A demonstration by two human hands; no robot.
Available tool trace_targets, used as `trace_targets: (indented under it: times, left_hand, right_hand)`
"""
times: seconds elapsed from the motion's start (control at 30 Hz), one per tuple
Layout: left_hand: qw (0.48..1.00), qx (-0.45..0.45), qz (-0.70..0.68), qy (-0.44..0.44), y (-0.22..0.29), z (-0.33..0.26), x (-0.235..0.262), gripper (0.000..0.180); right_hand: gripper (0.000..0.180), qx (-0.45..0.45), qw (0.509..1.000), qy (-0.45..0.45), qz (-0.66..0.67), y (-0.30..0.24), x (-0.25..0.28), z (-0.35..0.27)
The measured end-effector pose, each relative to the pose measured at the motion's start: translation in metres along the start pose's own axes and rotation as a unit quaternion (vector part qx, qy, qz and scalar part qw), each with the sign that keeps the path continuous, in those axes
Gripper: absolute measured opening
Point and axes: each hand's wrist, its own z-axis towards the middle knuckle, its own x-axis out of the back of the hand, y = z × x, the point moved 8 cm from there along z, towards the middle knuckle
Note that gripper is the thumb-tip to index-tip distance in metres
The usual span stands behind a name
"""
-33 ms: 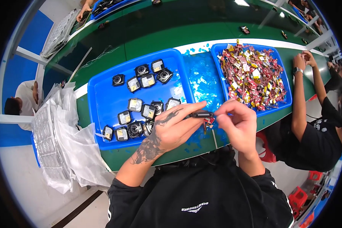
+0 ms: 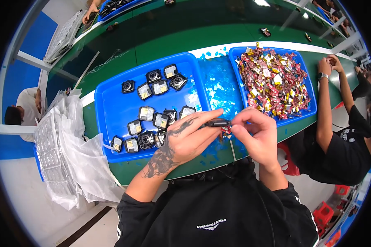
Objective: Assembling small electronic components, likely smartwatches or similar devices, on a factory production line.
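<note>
My left hand (image 2: 191,138) holds a black smartwatch case (image 2: 218,122) edge-on, its fingers wrapped round it. At the right end of the case, the thumb and forefinger of my right hand (image 2: 257,133) come together in a pinch; whatever lies between those fingertips is too small to make out. Below the case, a small red piece (image 2: 226,130) shows between my hands. On the left, a blue tray (image 2: 111,103) holds several black smartwatch cases (image 2: 160,87), some with round sensor backs up, others showing pale insides.
Heaped with small red, yellow and white parts, a second blue tray (image 2: 313,105) stands to the right. Blue film scraps (image 2: 222,88) cover the green table (image 2: 160,39) between the trays. Plastic-wrapped clear trays (image 2: 55,140) are at left. A co-worker (image 2: 338,144) sits at right.
My right hand has shifted slightly left, its fingertips now against the end of the smartwatch case. My left hand and the trays stay where they were.
</note>
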Motion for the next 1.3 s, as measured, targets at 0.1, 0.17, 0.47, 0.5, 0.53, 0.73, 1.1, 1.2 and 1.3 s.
trace_targets:
  times: [0.1, 0.17, 0.47, 0.5, 0.53, 0.73, 1.1, 1.2, 1.3]
  left_hand:
    - [1.0, -0.011, 0.017, 0.018, 0.003, 0.001, 0.001, 0.019]
    - [0.999, -0.012, 0.025, 0.019, 0.002, 0.0, 0.0, 0.021]
    - [0.989, -0.089, 0.111, -0.032, 0.013, -0.004, -0.008, 0.022]
    - [0.99, -0.079, 0.113, -0.03, 0.012, -0.002, -0.008, 0.019]
    - [0.99, -0.076, 0.112, -0.032, 0.013, -0.002, -0.008, 0.019]
    - [0.866, 0.388, -0.313, -0.051, -0.039, -0.028, -0.035, 0.007]
    - [0.824, 0.413, -0.388, -0.019, -0.042, -0.032, -0.048, 0.019]
    - [0.823, 0.376, -0.427, 0.006, -0.035, -0.028, -0.047, 0.031]
    - [0.787, 0.39, -0.474, 0.05, -0.038, -0.033, -0.05, 0.037]
  right_hand:
    - [0.009, -0.004, 0.995, -0.058, -0.076, -0.003, -0.007, 0.002]
    - [0.01, -0.019, 0.994, -0.068, -0.083, -0.002, -0.004, 0.002]
    - [0.011, -0.076, 0.991, -0.094, -0.056, 0.018, -0.005, 0.007]
    - [0.011, -0.077, 0.992, -0.085, -0.059, 0.021, -0.005, 0.008]
    - [0.011, -0.077, 0.992, -0.076, -0.063, 0.023, -0.004, 0.008]
    - [0.007, -0.047, 0.998, -0.051, 0.014, 0.022, -0.006, -0.002]
    - [0.018, 0.041, 0.996, 0.005, -0.077, 0.005, -0.006, -0.004]
    - [0.022, 0.069, 0.994, 0.065, -0.056, 0.007, -0.001, -0.005]
    - [0.022, 0.079, 0.991, 0.103, -0.019, 0.011, 0.0, -0.007]
